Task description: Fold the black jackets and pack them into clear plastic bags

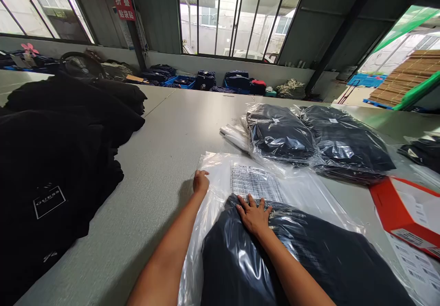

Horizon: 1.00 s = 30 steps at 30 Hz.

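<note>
A dark folded garment [326, 246] lies in a clear plastic bag in front of me, on top of flat clear plastic bags [220, 173] with printed text. My right hand [255, 215] rests on the bagged garment near its far edge, fingers spread. At the left edge of the plastic, my left hand [200, 182] has its fingers closed on the bag's edge. The near part of the garment runs out of view at the bottom.
Black garments [62, 159] are piled at the left. Bagged dark garments [278, 132] sit in stacks at the far right of the table [165, 159]. An orange-red box [388, 205] and a label sheet [415, 262] lie at the right. Blue crates [184, 82] stand beyond the table.
</note>
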Tool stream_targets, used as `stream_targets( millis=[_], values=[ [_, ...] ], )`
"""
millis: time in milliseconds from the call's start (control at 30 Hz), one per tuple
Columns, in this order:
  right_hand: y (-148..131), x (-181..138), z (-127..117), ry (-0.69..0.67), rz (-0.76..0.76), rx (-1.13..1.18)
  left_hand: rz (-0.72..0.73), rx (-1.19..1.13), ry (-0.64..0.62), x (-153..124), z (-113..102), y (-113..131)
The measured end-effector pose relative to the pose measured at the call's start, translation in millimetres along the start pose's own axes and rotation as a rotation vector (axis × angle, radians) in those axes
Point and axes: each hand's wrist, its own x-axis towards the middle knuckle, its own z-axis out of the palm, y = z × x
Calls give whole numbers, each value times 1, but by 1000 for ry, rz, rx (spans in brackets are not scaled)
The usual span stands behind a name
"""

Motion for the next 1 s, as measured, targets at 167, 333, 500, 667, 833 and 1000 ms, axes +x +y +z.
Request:
stream_targets(
  millis=[167, 333, 500, 667, 833, 1000],
  values=[
    [1, 1, 4, 20, -12, -2, 365, 52, -191, -38, 34, 53],
    [1, 0, 11, 51, 33, -12, 306, 275, -300, -74, 70, 45],
    [-3, -1, 16, 101, 41, -16, 134, 319, -112, -79, 82, 19],
    [8, 6, 15, 66, 48, 32, 18, 340, -90, -74, 90, 17],
    [67, 6, 9, -12, 156, 61, 6, 372, -107, -75, 91, 17],
    [150, -7, 6, 11, 224, 62, -9, 457, -104, -76, 91, 15]
  ],
)
